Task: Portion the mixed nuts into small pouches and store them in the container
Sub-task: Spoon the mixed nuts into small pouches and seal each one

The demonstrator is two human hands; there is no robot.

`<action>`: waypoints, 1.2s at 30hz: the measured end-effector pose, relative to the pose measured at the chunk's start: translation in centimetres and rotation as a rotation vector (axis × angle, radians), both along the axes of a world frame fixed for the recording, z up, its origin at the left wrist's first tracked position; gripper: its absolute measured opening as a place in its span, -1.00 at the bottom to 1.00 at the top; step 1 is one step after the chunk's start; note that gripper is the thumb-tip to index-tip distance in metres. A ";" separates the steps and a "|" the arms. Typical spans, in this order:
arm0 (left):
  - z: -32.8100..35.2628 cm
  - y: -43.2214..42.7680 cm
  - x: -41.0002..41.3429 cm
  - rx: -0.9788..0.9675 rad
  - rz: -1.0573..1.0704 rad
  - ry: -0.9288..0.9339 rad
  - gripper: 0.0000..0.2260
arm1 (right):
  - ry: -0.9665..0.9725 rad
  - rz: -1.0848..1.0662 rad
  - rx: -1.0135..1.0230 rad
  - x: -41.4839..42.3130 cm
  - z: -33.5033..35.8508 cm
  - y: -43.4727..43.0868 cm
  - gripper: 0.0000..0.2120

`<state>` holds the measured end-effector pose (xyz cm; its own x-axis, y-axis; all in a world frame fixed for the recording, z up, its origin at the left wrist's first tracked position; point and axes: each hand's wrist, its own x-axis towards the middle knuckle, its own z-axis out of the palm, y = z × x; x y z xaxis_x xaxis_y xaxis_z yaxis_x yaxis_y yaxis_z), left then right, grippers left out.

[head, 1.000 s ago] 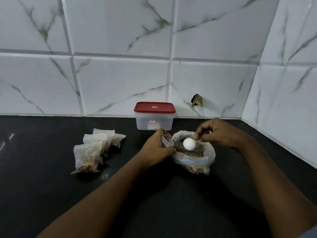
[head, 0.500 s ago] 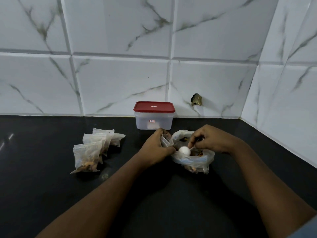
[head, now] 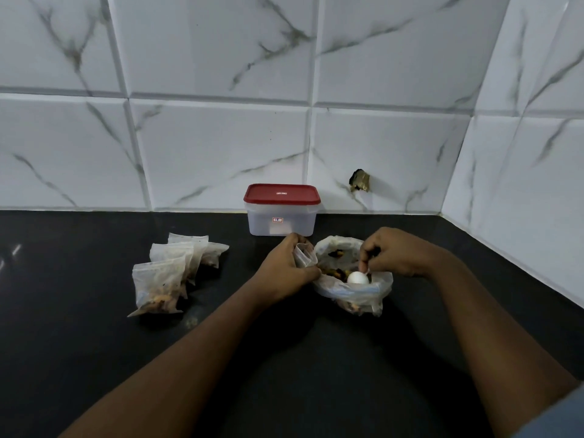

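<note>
The left hand (head: 284, 270) is gripping an empty pouch (head: 305, 255) beside the open nut bag (head: 354, 287). The right hand (head: 395, 252) is pinching a white spoon (head: 358, 277) inside the bag. Filled pouches (head: 170, 270) are lying left; the lidded container (head: 282, 210) is standing behind.

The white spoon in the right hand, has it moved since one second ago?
Yes. The white spoon has gone down into the big nut bag, toward its near rim and farther from the red-lidded container, held by the right hand.
</note>
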<state>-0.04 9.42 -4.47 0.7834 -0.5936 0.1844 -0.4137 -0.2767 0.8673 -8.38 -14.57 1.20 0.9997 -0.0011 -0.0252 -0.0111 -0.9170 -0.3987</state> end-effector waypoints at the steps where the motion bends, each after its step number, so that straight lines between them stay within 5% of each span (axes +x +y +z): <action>1: 0.1 0.0 0.0 0.001 0.002 -0.001 -0.59 | -0.053 -0.019 -0.016 0.4 -0.4 0.2 -0.75; 5: 0.1 0.2 0.0 -0.001 0.003 -0.001 -0.59 | -0.244 -0.093 0.003 0.9 -0.4 0.0 -0.68; 8: 0.2 0.0 0.0 0.003 -0.002 0.005 -0.59 | -0.103 -0.009 0.125 0.1 0.2 -0.6 -0.70; 11: 0.2 0.0 0.0 0.003 -0.003 0.008 -0.59 | 0.005 0.005 -0.006 0.4 0.0 -0.3 -0.73; 18: 0.3 0.1 0.0 0.004 -0.008 0.015 -0.59 | -0.274 -0.139 -0.063 0.4 0.5 -1.0 -0.74; 23: 0.1 0.0 0.2 0.011 -0.011 0.000 -0.60 | -0.113 -0.120 -0.133 0.4 0.2 -1.2 -0.66; 30: 0.0 0.1 0.2 -0.003 -0.003 -0.014 -0.60 | -0.255 -0.105 -0.038 1.1 -0.7 0.0 -0.75; 36: 0.0 0.0 0.1 -0.001 -0.003 -0.009 -0.61 | -0.175 -0.095 -0.086 0.9 -0.8 0.0 -0.85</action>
